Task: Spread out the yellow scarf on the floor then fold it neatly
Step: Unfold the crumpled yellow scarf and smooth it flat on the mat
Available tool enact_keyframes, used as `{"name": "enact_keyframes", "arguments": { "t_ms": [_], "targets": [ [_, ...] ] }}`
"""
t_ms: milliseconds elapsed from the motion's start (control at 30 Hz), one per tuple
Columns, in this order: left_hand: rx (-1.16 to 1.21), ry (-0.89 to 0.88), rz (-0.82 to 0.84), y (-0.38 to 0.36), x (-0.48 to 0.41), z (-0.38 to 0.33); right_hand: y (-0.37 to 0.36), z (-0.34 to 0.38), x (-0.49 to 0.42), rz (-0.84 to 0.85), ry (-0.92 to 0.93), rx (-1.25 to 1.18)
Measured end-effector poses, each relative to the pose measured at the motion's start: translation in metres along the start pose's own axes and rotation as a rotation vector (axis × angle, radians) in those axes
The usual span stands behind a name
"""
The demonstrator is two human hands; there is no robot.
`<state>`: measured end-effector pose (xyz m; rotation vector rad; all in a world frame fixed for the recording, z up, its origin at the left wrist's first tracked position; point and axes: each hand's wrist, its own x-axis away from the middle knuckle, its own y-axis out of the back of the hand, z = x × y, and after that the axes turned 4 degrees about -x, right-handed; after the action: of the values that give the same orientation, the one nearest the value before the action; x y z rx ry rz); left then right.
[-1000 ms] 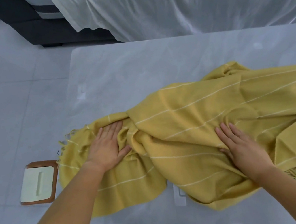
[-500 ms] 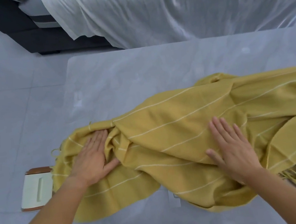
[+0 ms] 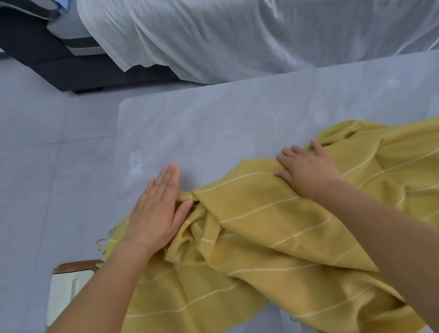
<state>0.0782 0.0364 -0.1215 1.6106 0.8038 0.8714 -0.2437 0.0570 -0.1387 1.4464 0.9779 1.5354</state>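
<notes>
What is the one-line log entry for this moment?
stage: spreading | left hand: flat on scarf | right hand: pressing scarf | scarf: crumpled

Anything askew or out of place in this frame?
The yellow scarf lies bunched and twisted between the left hand and right hand, not flat; its fringed end spills past the left edge of the mat.

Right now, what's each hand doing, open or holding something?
Left hand: open, flat, resting on the scarf.
Right hand: open, pressing the scarf.
</notes>
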Motion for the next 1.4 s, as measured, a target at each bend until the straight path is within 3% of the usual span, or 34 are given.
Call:
{"name": "enact_keyframes", "arguments": {
  "t_ms": [133, 300, 433, 800, 1033, 1167, 1267, 1333, 1400],
  "targets": [
    [0.081, 0.003, 0.077, -0.01, -0.018, -0.021, -0.017, -0.005, 0.021, -0.036, 0.037, -0.049],
    [0.159, -0.025, 0.133, -0.014, -0.017, -0.024, -0.02, -0.011, 0.029, -0.401, 0.076, -0.1],
    [0.088, 0.106, 0.115, -0.016, -0.01, -0.013, -0.023, -0.013, 0.038, -0.449, 0.077, -0.159],
    [0.172, 0.616, -0.24, 0.021, -0.009, 0.067, -0.037, -0.048, 0.066, -0.517, 0.022, -0.233],
    [0.428, 0.558, -0.175, 0.03, -0.029, 0.051, -0.022, -0.021, 0.047, -0.36, -0.007, -0.304],
    [0.295, 0.38, -0.014, 0.02, -0.056, 0.036, -0.004, 0.011, 0.027, -0.303, -0.043, -0.367],
    [0.279, 0.271, 0.204, 0.016, -0.059, 0.025, 0.006, 0.036, 0.015, -0.162, -0.019, -0.366],
    [0.289, 0.243, 0.28, 0.013, -0.053, 0.027, 0.005, 0.044, 0.011, -0.038, -0.006, -0.322],
    [0.277, 0.237, 0.32, 0.014, -0.046, 0.031, 0.001, 0.046, 0.011, -0.032, -0.009, -0.286]
  ]
}}
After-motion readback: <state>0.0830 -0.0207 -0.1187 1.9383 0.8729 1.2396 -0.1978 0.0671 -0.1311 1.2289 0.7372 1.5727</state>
